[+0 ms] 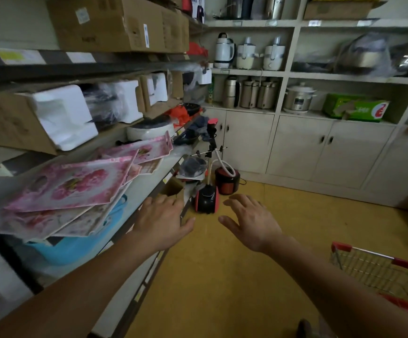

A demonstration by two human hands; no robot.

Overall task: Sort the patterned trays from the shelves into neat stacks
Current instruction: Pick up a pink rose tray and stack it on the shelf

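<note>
Trays [71, 186] with pink flower prints, strewn in a loose, fanned heap on the left shelf [149, 184], the top one tilted and propped on the others, a second pink tray [146, 147] lying just beyond at the far end of the heap, a blue tub [76, 247] underneath the near corner. Thin, flat and rigid by the look, probably light plastic or melamine; glossy faces, so likely slippery one against another and apt to slide off the pile if tugged carelessly. Best taken by opposite long edges, or by the cut-out handle hole, lifting the topmost first rather than dragging. Left hand [161, 220] hovering near the shelf edge, fingers [166, 200] spread and released, holding nothing. Right hand [251, 223] likewise empty, fingers relaxed, over the yellow floor [222, 276]. Sorting apparently not yet begun.
</note>
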